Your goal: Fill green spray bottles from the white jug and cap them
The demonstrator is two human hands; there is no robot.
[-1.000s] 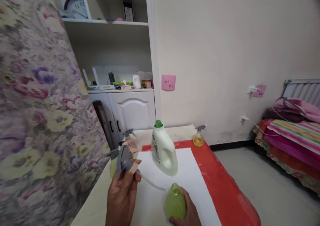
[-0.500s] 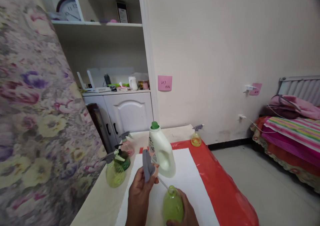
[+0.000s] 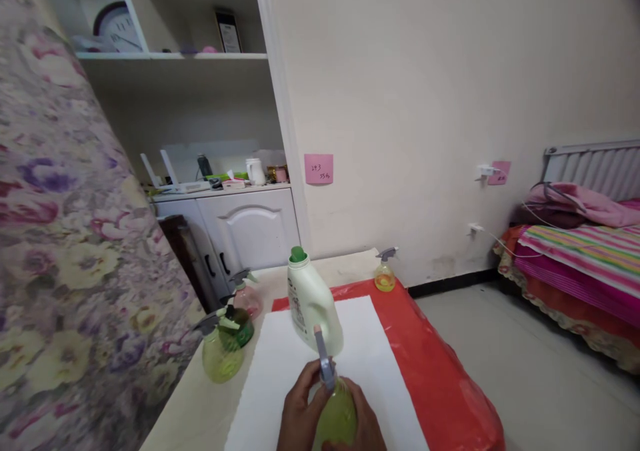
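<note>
A grey spray head [image 3: 326, 366] with a pinkish nozzle sits at the mouth of a green spray bottle [image 3: 336, 419]. My left hand [image 3: 303, 404] is closed on the spray head. Wrapped round the bottle's right side is my right hand [image 3: 364, 414]. The thin tube is out of sight, and whether the collar is screwed on cannot be made out. Just beyond them, a large pale green detergent jug [image 3: 315, 304] with a green cap stands on the white sheet [image 3: 373, 344].
On the table's left stand a yellow-green spray bottle [image 3: 221, 354], a dark green bottle [image 3: 242, 330] and a pink spray bottle [image 3: 247, 298]. A small yellow spray bottle [image 3: 385, 276] is at the far right on the red cover [image 3: 435, 364]. A floral curtain [image 3: 90, 238] hangs at left.
My left hand has brought the spray head right and down onto the bottle's mouth; the tube that showed before is now hidden. The view has shifted slightly.
</note>
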